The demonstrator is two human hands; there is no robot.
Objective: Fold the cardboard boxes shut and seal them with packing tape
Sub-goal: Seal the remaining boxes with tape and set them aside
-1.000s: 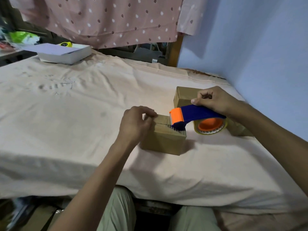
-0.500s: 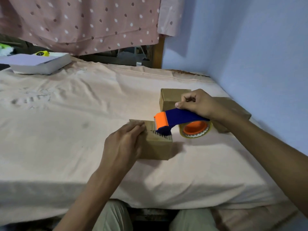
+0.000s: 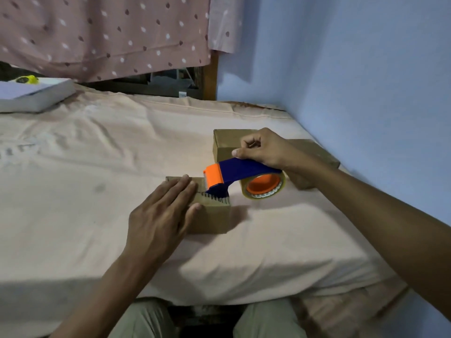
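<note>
A small brown cardboard box (image 3: pixel 214 220) sits on the peach sheet in the middle of the view. My left hand (image 3: pixel 161 213) lies flat on its top with straight fingers, thumb against the front face. My right hand (image 3: pixel 263 150) grips the blue handle of a tape dispenser (image 3: pixel 234 176) with an orange head and an orange-cored roll of clear tape (image 3: pixel 264 187). The dispenser's toothed blade rests on the box's top right edge. A second cardboard box (image 3: pixel 227 142) stands behind the dispenser, partly hidden by my right hand, and another box (image 3: pixel 314 152) lies to its right.
The bed (image 3: pixel 73 191) is covered by a wrinkled peach sheet. A flat white box (image 3: pixel 34 96) with a yellow object on it lies at the far left. A blue wall (image 3: pixel 353 81) runs along the right side. A spotted pink curtain (image 3: pixel 102 32) hangs behind.
My left hand went from curled fingers on the box top to lying flat across it. The dispenser stays at the box's right edge. The view has shifted to the right.
</note>
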